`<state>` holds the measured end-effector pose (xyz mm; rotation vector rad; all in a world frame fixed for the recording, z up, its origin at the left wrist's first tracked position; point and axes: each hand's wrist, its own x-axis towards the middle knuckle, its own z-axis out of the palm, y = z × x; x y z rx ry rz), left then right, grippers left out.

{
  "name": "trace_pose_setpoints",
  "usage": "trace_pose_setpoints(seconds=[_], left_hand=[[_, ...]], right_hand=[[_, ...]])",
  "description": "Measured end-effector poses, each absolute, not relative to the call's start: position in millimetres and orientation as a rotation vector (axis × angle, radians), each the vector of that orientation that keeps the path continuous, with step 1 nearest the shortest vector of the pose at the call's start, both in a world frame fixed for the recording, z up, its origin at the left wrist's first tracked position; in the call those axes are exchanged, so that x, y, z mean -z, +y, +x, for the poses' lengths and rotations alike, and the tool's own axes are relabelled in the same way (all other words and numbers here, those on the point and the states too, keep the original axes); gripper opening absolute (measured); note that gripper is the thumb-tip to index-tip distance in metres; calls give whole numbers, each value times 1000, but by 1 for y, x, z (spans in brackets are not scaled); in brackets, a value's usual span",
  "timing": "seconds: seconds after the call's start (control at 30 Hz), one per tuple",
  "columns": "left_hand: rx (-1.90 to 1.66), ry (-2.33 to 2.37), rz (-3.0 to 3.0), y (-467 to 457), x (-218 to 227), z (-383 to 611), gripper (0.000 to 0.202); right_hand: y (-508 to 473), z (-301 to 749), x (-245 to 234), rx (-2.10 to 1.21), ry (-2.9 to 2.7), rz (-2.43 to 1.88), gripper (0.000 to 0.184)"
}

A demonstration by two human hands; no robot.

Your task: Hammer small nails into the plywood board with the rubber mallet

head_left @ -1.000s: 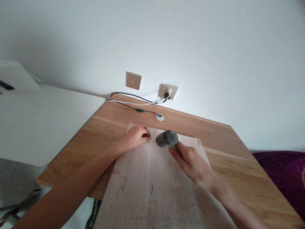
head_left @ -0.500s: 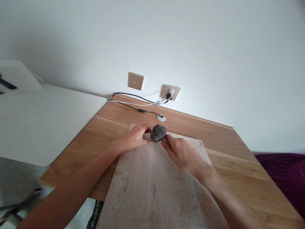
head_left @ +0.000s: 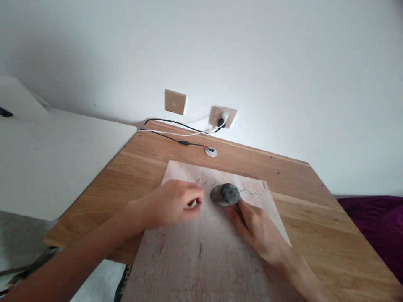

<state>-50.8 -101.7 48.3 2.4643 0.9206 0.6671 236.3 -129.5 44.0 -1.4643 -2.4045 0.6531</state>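
My right hand (head_left: 255,228) is wrapped round the handle of a hammer (head_left: 229,194), whose thick, dark grey, rounded head is over the far part of a pale, worn wooden board (head_left: 176,264). Curled and held off to the left of the hammer head, my left hand (head_left: 176,202) has its fingertips drawn close to the thumb; whether something small is between them I cannot make out. Several small nails (head_left: 205,182) stand in a row near the board's far edge, partly hidden behind the hammer. One more nail (head_left: 200,250) lies on the board nearer me.
Under the board is a wooden desk (head_left: 315,218) against a white wall. Cables (head_left: 176,134) run along its back to a socket (head_left: 224,117), near a round cable hole (head_left: 210,152). A white table (head_left: 69,155) adjoins at left; purple cloth (head_left: 374,226) lies at right.
My left hand has drawn back toward me from the far edge and its fingers have curled. The hammer has moved right and nearer, uncovering the row of nails.
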Motion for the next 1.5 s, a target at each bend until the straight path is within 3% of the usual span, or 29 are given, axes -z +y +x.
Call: trace_pose_setpoints(seconds=[0.2,0.53,0.67,0.87,1.5], left_hand=[[-288,613,2892,-159,-59,-31,18],[-411,504,3132,-169,-44,-22,14],[-530,629,2934,-135,-41,-35,10],[-1142,1248,2107,-50,-14,-70,24],[-1104,1144,2088,-52,2,-73,12]], right_hand=[[-125,235,-41,-656,-2388,-1497,20],[-124,233,-39,-653,-2392,-1523,19],[-122,234,-38,-676,-2396,-1528,18],[-121,237,-38,-668,-2407,-1523,21],[-123,237,-36,-619,-2421,-1496,20]])
